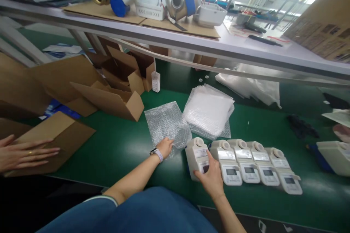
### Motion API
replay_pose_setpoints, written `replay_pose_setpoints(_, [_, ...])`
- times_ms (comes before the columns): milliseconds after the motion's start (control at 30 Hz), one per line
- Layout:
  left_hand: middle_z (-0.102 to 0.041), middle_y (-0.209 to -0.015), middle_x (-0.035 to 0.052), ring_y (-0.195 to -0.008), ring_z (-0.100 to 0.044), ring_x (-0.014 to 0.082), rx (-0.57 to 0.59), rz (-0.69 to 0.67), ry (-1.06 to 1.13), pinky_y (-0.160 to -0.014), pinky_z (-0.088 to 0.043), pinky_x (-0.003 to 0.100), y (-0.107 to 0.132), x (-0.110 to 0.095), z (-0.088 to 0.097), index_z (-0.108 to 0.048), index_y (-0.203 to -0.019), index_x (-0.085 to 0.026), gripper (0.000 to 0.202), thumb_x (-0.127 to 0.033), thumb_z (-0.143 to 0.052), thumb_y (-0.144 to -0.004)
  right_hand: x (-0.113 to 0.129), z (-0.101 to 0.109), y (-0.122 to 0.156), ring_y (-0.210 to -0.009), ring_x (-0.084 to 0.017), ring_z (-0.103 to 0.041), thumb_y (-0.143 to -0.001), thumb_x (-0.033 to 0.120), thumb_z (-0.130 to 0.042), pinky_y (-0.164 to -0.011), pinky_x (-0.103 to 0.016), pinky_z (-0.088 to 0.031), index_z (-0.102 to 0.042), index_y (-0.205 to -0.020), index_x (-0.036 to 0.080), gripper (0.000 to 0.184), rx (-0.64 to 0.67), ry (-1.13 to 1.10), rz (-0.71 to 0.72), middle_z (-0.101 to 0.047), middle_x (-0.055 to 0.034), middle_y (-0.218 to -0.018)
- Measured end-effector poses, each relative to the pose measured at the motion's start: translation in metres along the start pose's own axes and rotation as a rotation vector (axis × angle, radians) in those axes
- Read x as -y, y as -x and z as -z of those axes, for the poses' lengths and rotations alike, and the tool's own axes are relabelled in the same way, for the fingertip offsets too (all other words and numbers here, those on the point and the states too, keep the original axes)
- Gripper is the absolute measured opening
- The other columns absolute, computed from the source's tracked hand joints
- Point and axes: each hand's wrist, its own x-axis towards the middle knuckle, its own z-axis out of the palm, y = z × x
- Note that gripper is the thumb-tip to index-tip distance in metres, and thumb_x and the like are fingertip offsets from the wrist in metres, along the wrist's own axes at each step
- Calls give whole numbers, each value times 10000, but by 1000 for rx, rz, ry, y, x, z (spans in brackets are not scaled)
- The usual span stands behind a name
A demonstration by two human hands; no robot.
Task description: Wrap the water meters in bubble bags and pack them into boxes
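My left hand point(164, 147), with a watch at the wrist, is closed on the near edge of a clear bubble wrap bag point(162, 118) that lies on the green table. My right hand point(212, 177) grips a white meter point(198, 151) by its sides, thumb on the left and fingers on the right. That meter stands at the left end of a row of several similar white meters point(249, 170) with small grey displays and round necks. Just behind the row lies a stack of bubble wrap bags point(209, 107).
At the left, another person's hand point(27, 154) rests on a cardboard box point(62, 142). Open cardboard boxes point(115, 98) stand behind it. A shelf point(175, 49) with blue-banded meters crosses above the table. Another white meter point(335, 156) lies far right, near a dark crumpled item point(302, 125).
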Motion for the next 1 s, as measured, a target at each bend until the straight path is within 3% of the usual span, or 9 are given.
replay_pose_setpoints(133, [-563, -1064, 120, -913, -601, 229, 4, 39, 17, -795, -473, 338, -1, -3, 5, -587, -1170, -199, 342, -201, -388, -892, -1, 10, 15, -1041, -290, -542, -519, 381, -724, -885, -421, -445, -403, -1316, 195, 880, 148, -671, -238, -571, -98, -1147])
replay_pose_setpoints(233, [-573, -1043, 136, -910, -594, 253, 28, 13, 43, -781, -474, 356, 5, -8, 17, -628, -1090, -168, 310, -179, -424, -858, 4, 20, 45, -878, -289, -614, -504, 405, -758, -741, -421, -497, -357, -1346, 246, 946, 240, -873, -350, -654, -68, -994])
replay_pose_setpoints(367, [-624, -949, 72, -842, -601, 198, 79, -101, 134, -771, -478, 286, 19, -18, 41, -667, -988, -189, 252, -267, -462, -862, 18, 26, 77, -888, -293, -620, -533, 419, -756, -749, -423, -497, -316, -1361, 281, 948, 183, -901, -294, -641, -72, -1037])
replay_pose_setpoints(467, [-652, -853, 31, -828, -598, 163, 82, -152, 193, -785, -481, 254, 31, -27, 62, -681, -916, -195, 391, -305, -306, -937, 26, 20, 80, -933, -294, -594, -550, 421, -734, -833, -434, -462, -381, -1321, 246, 866, 43, -669, -171, -575, -92, -1135])
replay_pose_setpoints(600, [-584, -1189, 82, -1087, -526, 218, -33, -143, 220, -965, -419, 363, 41, -65, 84, -607, -1142, -176, 417, -297, -257, -950, 35, 3, 69, -1096, -314, -498, -567, 395, -703, -954, -436, -384, -476, -1242, 217, 734, -79, -381, 19, -481, -113, -1224])
replay_pose_setpoints(667, [-447, -1372, 93, -1240, -412, 250, -107, -208, 218, -1035, -355, 436, 46, -91, 90, -509, -1272, -186, 409, -287, -288, -943, 39, -6, 63, -1067, -302, -520, -551, 378, -723, -945, -427, -401, -467, -1243, 217, 756, -9, -494, -15, -511, -111, -1197])
replay_pose_setpoints(767, [-384, -1434, 75, -1332, -296, 268, -122, -468, 120, -1057, -298, 535, 63, -111, 96, -490, -1281, -211, 390, -295, -354, -925, 40, -16, 57, -923, -270, -600, -539, 378, -748, -839, -411, -475, -416, -1285, 224, 831, 190, -899, -253, -606, -73, -1096])
replay_pose_setpoints(867, [-392, -1436, 53, -1353, -266, 254, -120, -540, 46, -1061, -272, 560, 97, -87, 103, -453, -1308, -230, 401, -295, -361, -923, 32, -17, 55, -910, -278, -623, -595, 413, -713, -791, -436, -499, -415, -1300, 221, 789, 315, -1220, -533, -657, -56, -1033])
replay_pose_setpoints(1000, [-335, -1469, 24, -1370, -241, 232, -95, -331, 114, -1074, -274, 514, 135, -36, 111, -343, -1390, -267, 454, -265, -291, -939, 22, -19, 50, -980, -318, -610, -717, 541, -580, -800, -520, -489, -422, -1307, 194, 702, 386, -1367, -661, -677, -98, -1005])
